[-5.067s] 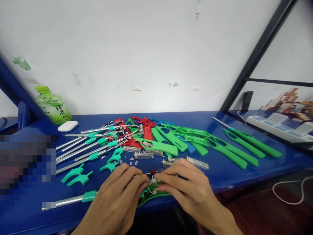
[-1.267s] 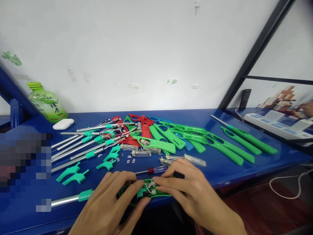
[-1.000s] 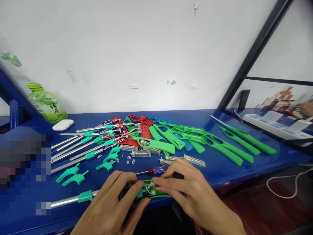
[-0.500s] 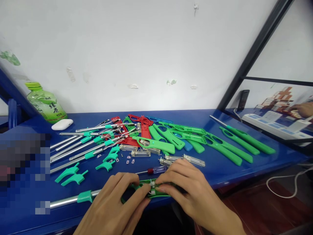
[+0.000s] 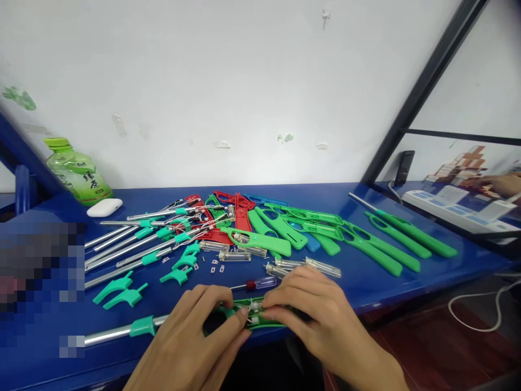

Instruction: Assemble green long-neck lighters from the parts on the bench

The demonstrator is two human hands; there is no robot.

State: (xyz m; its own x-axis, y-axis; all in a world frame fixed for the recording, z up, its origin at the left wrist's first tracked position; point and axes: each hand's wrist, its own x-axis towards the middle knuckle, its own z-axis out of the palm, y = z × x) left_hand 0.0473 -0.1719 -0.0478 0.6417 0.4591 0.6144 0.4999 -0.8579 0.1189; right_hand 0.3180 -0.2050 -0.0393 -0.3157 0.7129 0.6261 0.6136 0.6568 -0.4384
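Near the front edge of the desk lies an opened green lighter handle (image 5: pixel 265 321), its inner parts facing up. A long metal tube (image 5: pixel 106 337) with a teal collar (image 5: pixel 142 326) runs out of it to the left. My left hand (image 5: pixel 193 328) grips the handle's left part, its thumb and fingertip at the small parts inside. The fingers of my right hand (image 5: pixel 315 309) are closed around a clear fuel tank (image 5: pixel 256 306) in the handle; only the tank's end shows. Just behind lies a screwdriver (image 5: pixel 262 283) with a clear purple and red grip.
Several more clear tanks (image 5: pixel 235 256), teal triggers (image 5: pixel 124 296) and metal tubes (image 5: pixel 134 247) lie beyond my hands. Green handle shells (image 5: pixel 378 250) spread rightward beside red ones (image 5: pixel 243 214). A green bottle (image 5: pixel 79 174) and white case (image 5: pixel 105 207) stand at the left; a power strip (image 5: pixel 456 209) lies right.
My left thumb and fingertip have shifted very slightly at the parts inside the handle. The right hand keeps its grip almost unmoved. The view has moved a little.
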